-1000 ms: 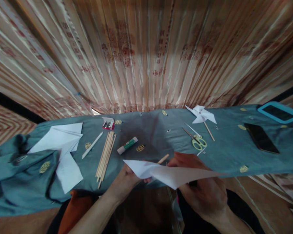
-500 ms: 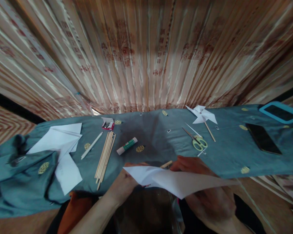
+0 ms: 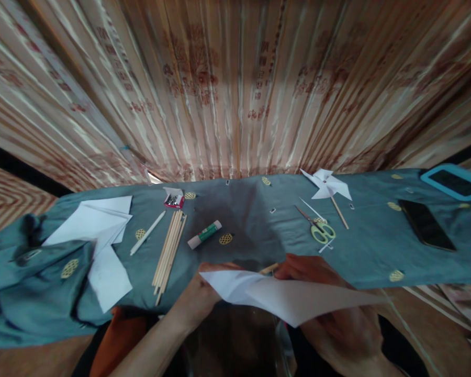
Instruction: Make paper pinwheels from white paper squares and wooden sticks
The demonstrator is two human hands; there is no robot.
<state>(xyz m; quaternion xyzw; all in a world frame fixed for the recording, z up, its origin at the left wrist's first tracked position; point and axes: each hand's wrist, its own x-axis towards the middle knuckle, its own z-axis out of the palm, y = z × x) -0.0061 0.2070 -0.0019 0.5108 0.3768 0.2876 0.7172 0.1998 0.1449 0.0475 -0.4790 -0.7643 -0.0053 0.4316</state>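
A folded white paper pinwheel [image 3: 282, 298] is held up at the front edge of the table, its blades bulging towards me. My left hand [image 3: 206, 293] grips its left side, with the fingertips hidden behind the paper. The end of a thin wooden stick [image 3: 269, 268] pokes out above the paper. Against that stick my right hand [image 3: 317, 269] is closed, its fingers curled and partly covered by the right blade. The paper hides where stick and pinwheel meet.
On the blue-green cloth [image 3: 251, 230] lie a glue stick [image 3: 204, 234], several wooden sticks [image 3: 168, 254], a white pen [image 3: 148, 233], a small box of pins [image 3: 174, 199], folded paper sheets [image 3: 105, 225], green-handled scissors [image 3: 320, 230], a pinwheel on a stick [image 3: 325, 184], a phone [image 3: 426, 225] and a blue-framed device [image 3: 453, 182].
Both hands and the paper pinwheel sit slightly lower in view, still held the same way. The camera has shifted slightly; the things on the table lie as before.
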